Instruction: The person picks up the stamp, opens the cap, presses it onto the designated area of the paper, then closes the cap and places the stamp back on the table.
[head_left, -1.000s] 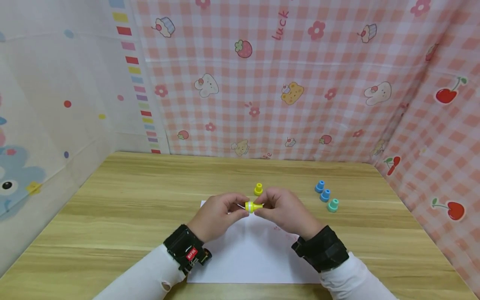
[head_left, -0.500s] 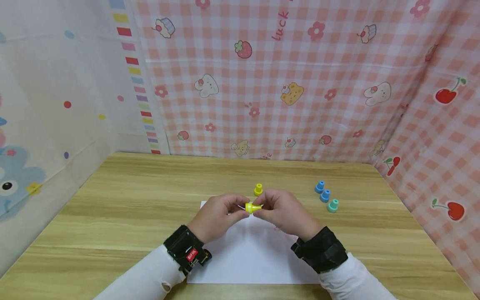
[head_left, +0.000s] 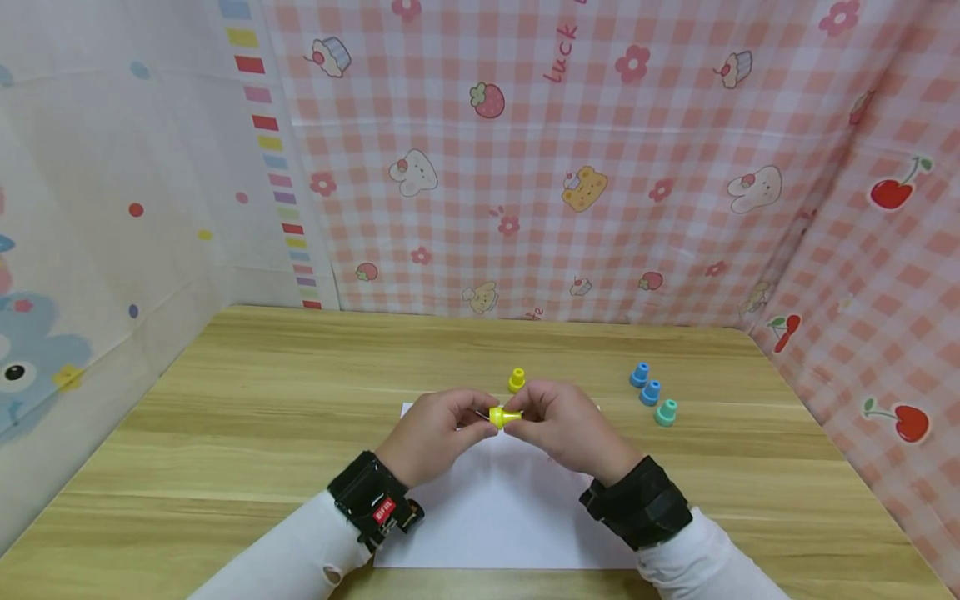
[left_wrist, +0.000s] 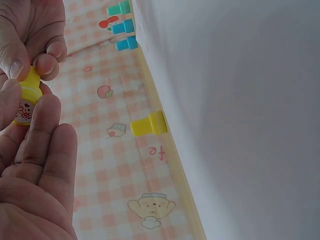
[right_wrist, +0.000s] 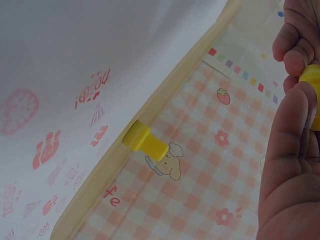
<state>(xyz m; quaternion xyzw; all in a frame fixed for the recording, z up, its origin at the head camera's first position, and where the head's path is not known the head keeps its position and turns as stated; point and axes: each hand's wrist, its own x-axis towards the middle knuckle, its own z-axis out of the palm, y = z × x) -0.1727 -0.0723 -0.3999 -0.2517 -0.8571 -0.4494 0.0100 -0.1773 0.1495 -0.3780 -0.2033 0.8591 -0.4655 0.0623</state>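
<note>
Over the paper, a small yellow toy stamp (head_left: 505, 417) lies sideways between both hands. My left hand (head_left: 441, 429) pinches its wide end between thumb and fingers. The narrow handle end is pinched by my right hand (head_left: 572, 427). In the left wrist view, a round face with a reddish design shows on the stamp's wide end (left_wrist: 25, 109). Just behind the fingers, a second yellow stamp (head_left: 517, 381) stands upright on the table. The fingers partly cover the held stamp in every view.
White paper (head_left: 502, 525) lies beneath the hands; the right wrist view shows several red and purple stamp prints (right_wrist: 47, 150) on it. Two blue stamps (head_left: 645, 383) and a green stamp (head_left: 666, 412) stand at the right on the wooden table (head_left: 247, 433). Patterned cloth (head_left: 487, 167) hangs behind.
The white band seen around the held stamp a second ago has disappeared as its two yellow parts came together. My right hand has shifted slightly left; the left hand has hardly moved.
</note>
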